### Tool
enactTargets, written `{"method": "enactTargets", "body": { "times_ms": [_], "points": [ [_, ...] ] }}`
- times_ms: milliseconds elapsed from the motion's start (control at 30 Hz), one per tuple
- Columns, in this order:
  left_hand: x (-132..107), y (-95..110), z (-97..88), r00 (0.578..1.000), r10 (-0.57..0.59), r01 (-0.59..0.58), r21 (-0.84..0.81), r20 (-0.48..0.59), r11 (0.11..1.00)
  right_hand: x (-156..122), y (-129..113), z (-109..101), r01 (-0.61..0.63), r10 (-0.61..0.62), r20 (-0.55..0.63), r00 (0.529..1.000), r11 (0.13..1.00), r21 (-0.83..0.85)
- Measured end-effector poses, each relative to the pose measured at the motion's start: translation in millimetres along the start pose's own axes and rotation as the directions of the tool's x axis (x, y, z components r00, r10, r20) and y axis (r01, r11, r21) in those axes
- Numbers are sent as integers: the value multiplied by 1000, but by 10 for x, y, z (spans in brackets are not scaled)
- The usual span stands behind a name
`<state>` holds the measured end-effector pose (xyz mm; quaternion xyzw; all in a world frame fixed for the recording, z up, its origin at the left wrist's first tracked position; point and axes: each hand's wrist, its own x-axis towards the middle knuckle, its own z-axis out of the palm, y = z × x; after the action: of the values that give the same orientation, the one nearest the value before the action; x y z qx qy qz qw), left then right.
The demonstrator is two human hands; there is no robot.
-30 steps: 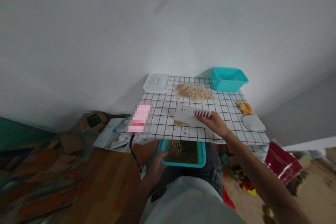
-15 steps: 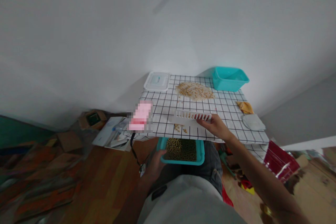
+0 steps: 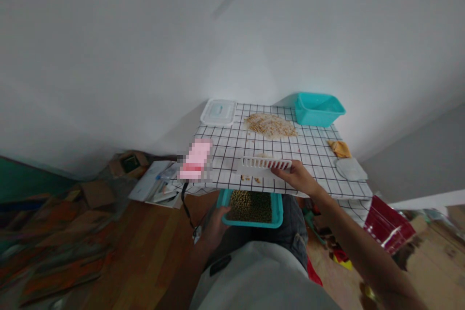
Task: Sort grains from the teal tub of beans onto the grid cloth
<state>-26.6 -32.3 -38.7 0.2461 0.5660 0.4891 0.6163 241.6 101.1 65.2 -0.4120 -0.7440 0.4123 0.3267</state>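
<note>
Head view: slotted piece [image 3: 254, 171] in right hand [image 3: 298, 177], tub [image 3: 254, 224] in left hand [image 3: 217, 226].

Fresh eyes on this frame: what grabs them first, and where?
Likely the open turquoise plastic tub at the far right of the white, black-gridded table, with a heap of tan grains to its left. Next, the white slotted plastic tray in the right hand, near the front edge. Below that edge, the left hand grips a rectangular turquoise bin holding pale and dark grains.
</note>
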Motion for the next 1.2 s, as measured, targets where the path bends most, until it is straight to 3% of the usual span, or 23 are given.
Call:
{"method": "enactTargets", "body": {
  "times_ms": [233,633,1000,1200],
  "points": [
    [-4,15,-66,998,56,-54,81,-15,995,46,44,-27,-40,40,-11,999,999,29],
    [-23,87,-100,999,27,-29,52,36,998,37,-10,9,-2,-2,51,999,997,79],
    [47,-90,-133,1000,10,-10,22,19,1000,-3,-97,26,-2,-13,109,994,991,137],
    [92,-117,-129,1000,9,-9,7,9,1000,-75,-102,-14,-17,10,96,995,997,69]
  ]
}}
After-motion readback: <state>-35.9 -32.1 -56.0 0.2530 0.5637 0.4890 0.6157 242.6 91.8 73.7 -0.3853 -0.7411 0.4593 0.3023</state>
